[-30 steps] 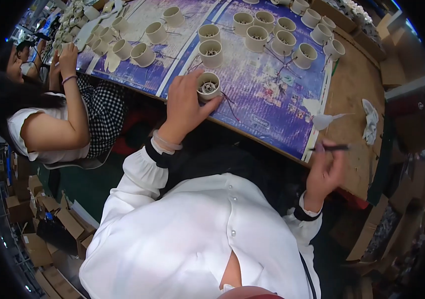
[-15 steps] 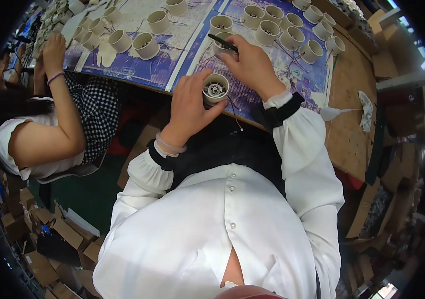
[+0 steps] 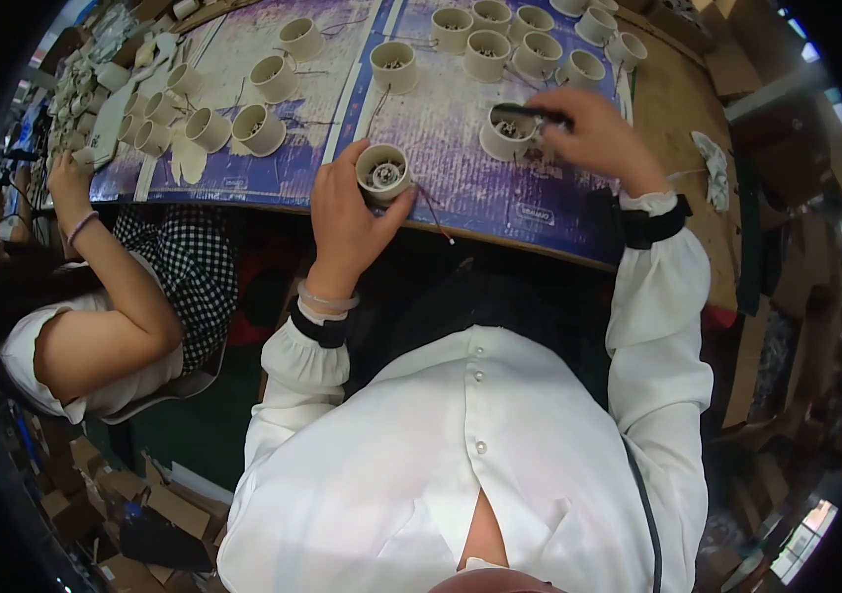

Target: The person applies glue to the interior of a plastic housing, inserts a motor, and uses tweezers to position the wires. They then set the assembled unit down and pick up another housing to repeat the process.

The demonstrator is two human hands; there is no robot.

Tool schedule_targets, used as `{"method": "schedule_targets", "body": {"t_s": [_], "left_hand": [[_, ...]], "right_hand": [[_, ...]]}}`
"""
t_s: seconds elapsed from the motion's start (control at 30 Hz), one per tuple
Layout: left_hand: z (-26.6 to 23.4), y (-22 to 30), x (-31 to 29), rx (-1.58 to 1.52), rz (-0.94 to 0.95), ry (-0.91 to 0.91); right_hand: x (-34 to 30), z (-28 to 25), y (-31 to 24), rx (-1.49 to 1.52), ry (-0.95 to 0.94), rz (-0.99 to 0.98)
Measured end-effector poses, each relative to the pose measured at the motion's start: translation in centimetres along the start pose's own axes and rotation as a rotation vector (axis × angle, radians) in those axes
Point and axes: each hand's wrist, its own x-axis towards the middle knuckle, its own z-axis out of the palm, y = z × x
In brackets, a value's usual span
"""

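My left hand (image 3: 347, 212) grips a cream-coloured round cup-shaped housing (image 3: 383, 175) at the table's front edge. Its mouth is turned up, showing a metal, motor-like part inside, and thin wires (image 3: 433, 210) trail from its right side. My right hand (image 3: 599, 138) is closed on a slim dark pen-like tool (image 3: 530, 111). The tool lies across the mouth of a second cup housing (image 3: 506, 145), partly covering it. My right fingertips are beside that cup's right wall; whether they touch it I cannot tell.
Several similar cup housings (image 3: 487, 61) with wires stand at the back right. One more (image 3: 393, 71) stands behind my left hand, and others (image 3: 259, 133) are at the left. A seated person's arm (image 3: 129, 267) reaches the table there. A crumpled white cloth (image 3: 711, 170) lies right.
My right hand has moved right with the tool, and the cup beneath it now stands farther right, apart from its neighbour. The held cup stays in my left hand. The whole view has shifted.
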Motion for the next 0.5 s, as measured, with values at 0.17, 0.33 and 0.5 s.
{"method": "schedule_targets", "body": {"t_s": [0.17,0.33,0.5], "left_hand": [[0.6,0.5,-0.3,0.009,-0.002,0.002],[-0.7,0.9,-0.6,-0.023,-0.031,0.023],[-2.3,-0.3,-0.7,-0.033,-0.09,0.034]], "right_hand": [[4.9,0.9,-5.4,-0.062,0.168,-0.09],[11.5,9.0,-7.8,-0.389,0.07,-0.01],[12.9,10.4,-6.6,-0.513,-0.005,-0.018]]}}
